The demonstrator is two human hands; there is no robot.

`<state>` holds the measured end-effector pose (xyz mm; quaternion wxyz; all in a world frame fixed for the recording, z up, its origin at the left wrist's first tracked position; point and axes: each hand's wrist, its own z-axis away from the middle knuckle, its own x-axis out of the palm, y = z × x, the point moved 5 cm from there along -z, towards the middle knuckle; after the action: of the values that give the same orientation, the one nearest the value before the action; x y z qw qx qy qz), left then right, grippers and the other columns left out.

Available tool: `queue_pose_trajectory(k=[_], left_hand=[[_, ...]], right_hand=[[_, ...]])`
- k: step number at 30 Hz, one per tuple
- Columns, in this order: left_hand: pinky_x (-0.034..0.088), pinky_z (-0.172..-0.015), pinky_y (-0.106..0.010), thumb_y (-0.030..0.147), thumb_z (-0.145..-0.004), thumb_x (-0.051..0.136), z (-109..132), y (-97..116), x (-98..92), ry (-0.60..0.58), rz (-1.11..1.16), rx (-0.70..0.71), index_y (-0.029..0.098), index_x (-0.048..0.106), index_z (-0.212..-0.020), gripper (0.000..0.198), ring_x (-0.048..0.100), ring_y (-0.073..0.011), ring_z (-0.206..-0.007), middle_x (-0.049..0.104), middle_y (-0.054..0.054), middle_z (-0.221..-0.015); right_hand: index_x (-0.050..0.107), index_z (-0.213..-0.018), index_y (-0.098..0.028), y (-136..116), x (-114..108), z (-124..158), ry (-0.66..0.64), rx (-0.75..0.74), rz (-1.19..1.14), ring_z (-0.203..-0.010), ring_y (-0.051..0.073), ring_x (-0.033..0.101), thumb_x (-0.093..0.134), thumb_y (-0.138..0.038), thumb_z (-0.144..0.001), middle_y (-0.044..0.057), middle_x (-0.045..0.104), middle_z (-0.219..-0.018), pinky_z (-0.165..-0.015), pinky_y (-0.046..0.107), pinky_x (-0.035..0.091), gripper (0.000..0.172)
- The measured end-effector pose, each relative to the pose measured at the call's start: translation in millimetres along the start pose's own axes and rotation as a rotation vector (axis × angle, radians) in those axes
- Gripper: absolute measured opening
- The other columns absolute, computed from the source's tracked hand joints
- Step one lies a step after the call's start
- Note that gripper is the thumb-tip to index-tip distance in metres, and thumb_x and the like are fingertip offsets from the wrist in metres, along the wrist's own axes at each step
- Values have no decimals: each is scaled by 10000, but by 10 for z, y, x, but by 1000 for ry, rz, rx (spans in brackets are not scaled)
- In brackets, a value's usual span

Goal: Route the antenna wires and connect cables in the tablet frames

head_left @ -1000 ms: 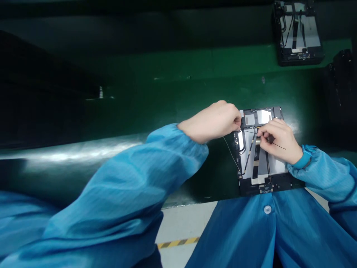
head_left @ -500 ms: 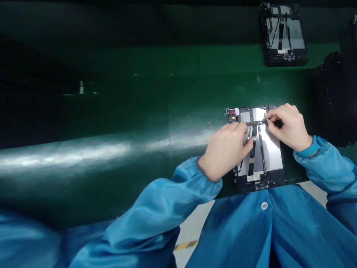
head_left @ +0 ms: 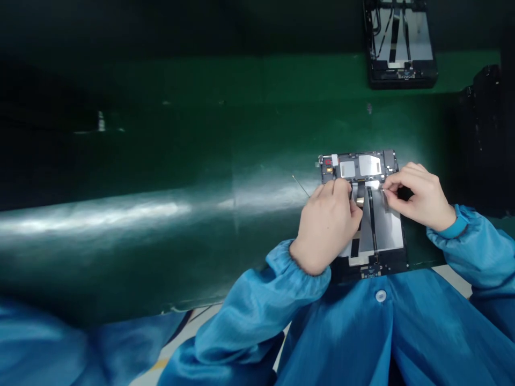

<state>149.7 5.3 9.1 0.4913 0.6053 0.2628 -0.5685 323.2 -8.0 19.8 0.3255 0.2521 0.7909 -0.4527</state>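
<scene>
Green bench (head_left: pixel 225 150), open device (head_left: pixel 388 236) partly beneath curled left hand (head_left: pixel 326 225) and curled right hand (head_left: pixel 422 195), both grips unclear.

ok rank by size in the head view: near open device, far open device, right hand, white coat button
1. Near open device
2. Far open device: looks smaller, but sits farther back and is cut off at the top, so true size is unsure
3. Right hand
4. White coat button

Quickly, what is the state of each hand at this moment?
Left hand: fingers curled over the tablet; its grip is hidden.
Right hand: thumb and forefinger tips close together over the tablet; cannot tell whether they hold anything.
</scene>
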Motion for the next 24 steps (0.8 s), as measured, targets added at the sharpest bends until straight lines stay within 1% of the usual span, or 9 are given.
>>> queue_pose_trajectory(k=[5, 8, 10, 11, 14, 15, 17, 21, 24], left_hand=[[557, -785, -402, 100, -840, 519, 26, -39, 0, 62, 45, 14, 169, 576, -969, 157, 674, -281, -883, 677, -96, -880], [526, -738, -380, 121, -843, 539, 37, -53, -24, 54, 119, 4, 186, 573, -952, 131, 660, -255, -819, 661, -61, -825], [494, -695, -358, 177, -872, 565, 39, -56, -46, 28, 206, -8, 207, 552, -899, 42, 634, -226, -744, 630, -24, -756], [478, -674, -347, 224, -895, 578, 36, -56, -56, 20, 252, -20, 215, 534, -869, 52, 616, -211, -708, 611, -9, -726], [445, -647, -328, 406, -919, 640, 12, -36, -60, 22, 323, -50, 230, 469, -805, 271, 574, -187, -658, 573, 16, -680], [444, -656, -331, 455, -903, 668, -1, -20, -52, 29, 308, -49, 232, 457, -797, 325, 571, -189, -664, 571, 16, -680], [451, -695, -347, 473, -876, 703, -32, 21, -26, 37, 244, -27, 230, 465, -805, 347, 577, -202, -698, 583, 9, -695], [470, -778, -381, 380, -935, 632, -112, 82, -17, 57, 154, 49, 211, 554, -893, 191, 610, -243, -820, 646, -42, -810], [477, -836, -402, 346, -972, 585, -216, 115, -28, 63, 158, 161, 201, 618, -932, 154, 619, -270, -928, 671, -80, -924]], right_hand=[[681, -860, -233, 90, 23, 26, 15, 90, -146, -709, 160, 648, 628, -73, -828, -31, 712, -725, -740, 321, 503, 171], [683, -846, -234, 127, 48, 33, 12, 158, -178, -706, 158, 642, 629, -80, -820, -29, 712, -727, -720, 315, 506, 166], [684, -837, -235, 146, 66, 35, 1, 201, -189, -706, 157, 639, 633, -86, -813, -29, 709, -727, -709, 309, 507, 160], [685, -834, -234, 152, 73, 35, -4, 214, -192, -705, 156, 639, 634, -88, -809, -29, 708, -725, -707, 307, 507, 157], [690, -833, -232, 164, 82, 36, -18, 234, -202, -701, 154, 639, 642, -100, -800, -28, 706, -719, -696, 299, 506, 144], [693, -836, -232, 169, 81, 37, -21, 241, -211, -699, 152, 640, 647, -107, -798, -28, 708, -720, -688, 296, 504, 138], [699, -841, -231, 193, 68, 40, -15, 269, -233, -688, 149, 641, 662, -125, -796, -25, 713, -722, -677, 293, 503, 120], [705, -848, -220, 294, 23, 49, 33, 371, -312, -628, 136, 620, 708, -177, -789, -18, 720, -712, -634, 289, 494, 74], [707, -852, -213, 381, 9, 54, 37, 456, -362, -598, 127, 593, 736, -221, -776, -15, 717, -701, -611, 288, 483, 81]])
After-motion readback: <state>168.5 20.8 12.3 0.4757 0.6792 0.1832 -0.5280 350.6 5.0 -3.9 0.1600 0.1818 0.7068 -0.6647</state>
